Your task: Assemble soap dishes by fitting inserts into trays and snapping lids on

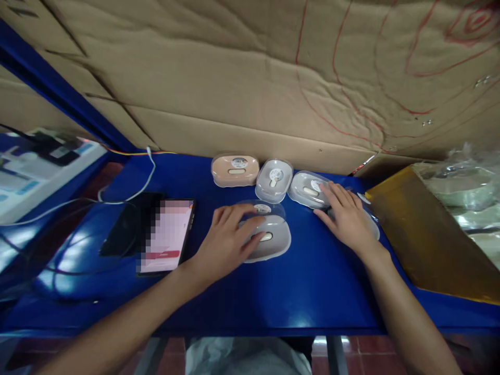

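Observation:
My left hand (230, 234) is curled over a grey oval plastic box (275, 245), thumb and forefinger at its small white oval piece (266, 237). A clear lid (279, 209) with a round label sits offset at the box's far side, by the other fingertips. My right hand (346, 213) is spread palm down, its fingertips at a grey box with a clear lid (302, 190). Another grey box (373, 226) lies partly hidden under this hand. At the back are a peach box (222, 174) and a grey labelled box (269, 190).
A lit phone (167, 239) lies left on the blue table (297, 297), beside a dark flat object (125, 229) and white cable (144, 187). At the right, a carton (422, 234) stands near clear-wrapped containers (472, 187). Cardboard (219, 78) walls the back.

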Motion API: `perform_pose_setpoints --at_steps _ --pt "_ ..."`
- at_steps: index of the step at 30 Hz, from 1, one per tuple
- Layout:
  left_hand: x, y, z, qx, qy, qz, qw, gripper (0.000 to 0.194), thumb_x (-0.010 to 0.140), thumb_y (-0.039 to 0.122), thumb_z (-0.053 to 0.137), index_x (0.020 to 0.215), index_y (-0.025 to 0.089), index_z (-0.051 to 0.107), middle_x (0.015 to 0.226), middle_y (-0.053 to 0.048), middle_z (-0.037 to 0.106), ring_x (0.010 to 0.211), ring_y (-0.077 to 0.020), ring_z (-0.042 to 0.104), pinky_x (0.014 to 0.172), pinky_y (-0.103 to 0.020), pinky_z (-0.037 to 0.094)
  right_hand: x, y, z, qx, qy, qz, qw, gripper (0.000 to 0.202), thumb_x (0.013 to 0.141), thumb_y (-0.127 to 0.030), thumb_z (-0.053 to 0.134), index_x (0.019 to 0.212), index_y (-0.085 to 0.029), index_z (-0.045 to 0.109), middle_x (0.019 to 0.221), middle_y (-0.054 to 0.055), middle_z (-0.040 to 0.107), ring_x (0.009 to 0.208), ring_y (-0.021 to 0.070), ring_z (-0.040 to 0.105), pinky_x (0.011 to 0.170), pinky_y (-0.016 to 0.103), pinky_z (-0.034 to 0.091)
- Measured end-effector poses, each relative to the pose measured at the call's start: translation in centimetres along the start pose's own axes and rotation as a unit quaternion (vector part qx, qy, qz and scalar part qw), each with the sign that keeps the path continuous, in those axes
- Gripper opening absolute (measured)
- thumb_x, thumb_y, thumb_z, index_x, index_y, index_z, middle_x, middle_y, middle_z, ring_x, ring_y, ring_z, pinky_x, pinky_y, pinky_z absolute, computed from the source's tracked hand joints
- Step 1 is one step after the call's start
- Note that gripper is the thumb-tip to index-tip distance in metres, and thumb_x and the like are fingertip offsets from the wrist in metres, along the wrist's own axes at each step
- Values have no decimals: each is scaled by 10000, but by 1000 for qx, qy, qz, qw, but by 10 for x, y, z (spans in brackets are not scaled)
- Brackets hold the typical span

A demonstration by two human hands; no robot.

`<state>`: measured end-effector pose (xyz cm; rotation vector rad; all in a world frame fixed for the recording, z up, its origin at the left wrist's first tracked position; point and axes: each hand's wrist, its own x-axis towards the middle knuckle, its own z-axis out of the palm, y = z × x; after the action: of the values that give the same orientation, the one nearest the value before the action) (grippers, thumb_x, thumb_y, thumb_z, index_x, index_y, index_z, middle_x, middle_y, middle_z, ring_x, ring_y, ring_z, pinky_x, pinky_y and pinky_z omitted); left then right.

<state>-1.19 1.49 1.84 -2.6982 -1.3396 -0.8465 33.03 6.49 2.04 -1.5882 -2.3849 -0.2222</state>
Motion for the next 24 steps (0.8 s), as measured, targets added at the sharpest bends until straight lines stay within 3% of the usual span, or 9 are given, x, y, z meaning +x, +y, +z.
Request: perform_pose_setpoints --at_steps 2,4,8,12,16,19,21,24 --pt "-2 6 -6 1 -22 27 999 205 1094 334 589 1214 207 696 1220 -132 713 1101 -295 691 891 -438 511 3 -3 -1 -4 6 2 1000 594 1088 -577 499 1547 -202 544 1549 186 611 1417 394 577 1179 602 430" --pt "-4 9 -11 9 -51 50 997 305 1062 418 649 1267 197 692 1263 -153 712 1101 -319 691 910 -471 519 1 0 -5 9 12 5 1000 572 1077 -598 521 1502 -220 587 1457 165 672 1330 386 629 1131 589 462" --pt "-6 9 -12 8 -95 63 993 570 1000 524 724 1480 238 613 1549 -183 593 1347 -403 609 1117 -612 447 -6 13 -19 47 3 25 999 542 1094 -584 496 1493 -232 598 1413 145 714 1293 363 670 1086 552 495" --pt "-8 7 -6 -17 -126 50 991 710 1002 605 695 1612 302 492 1718 -174 419 1554 -414 441 1228 -654 355 7 12 -27 29 3 70 997 515 1102 -524 459 1479 -207 610 1402 157 729 1265 388 686 1047 570 510" --pt "-9 9 -2 -24 -133 57 989 728 1031 616 642 1647 284 440 1748 -191 366 1584 -404 408 1243 -670 339 47 -32 -24 55 14 25 998 480 1117 -459 436 1489 -205 604 1482 155 681 1355 369 629 1125 552 470" --pt "-9 8 2 -36 -129 60 989 705 1043 581 633 1647 280 431 1732 -201 384 1573 -405 420 1237 -692 339 83 -78 -13 69 -38 -32 996 588 1103 -539 492 1597 -221 510 1668 169 507 1486 385 521 1183 553 426" --pt "-8 5 4 -44 -121 56 990 652 1045 509 648 1622 272 458 1699 -201 428 1557 -400 440 1237 -694 342 102 -100 -6 64 -81 -32 994 696 1058 -578 587 1640 -219 456 1733 187 405 1551 427 433 1218 596 375" --pt "-7 -1 4 -46 -91 50 994 489 1058 330 603 1533 239 535 1644 -188 491 1530 -369 474 1249 -672 338 116 -109 -3 76 -123 -8 989 748 998 -550 699 1613 -189 476 1662 228 492 1513 452 475 1197 610 389"
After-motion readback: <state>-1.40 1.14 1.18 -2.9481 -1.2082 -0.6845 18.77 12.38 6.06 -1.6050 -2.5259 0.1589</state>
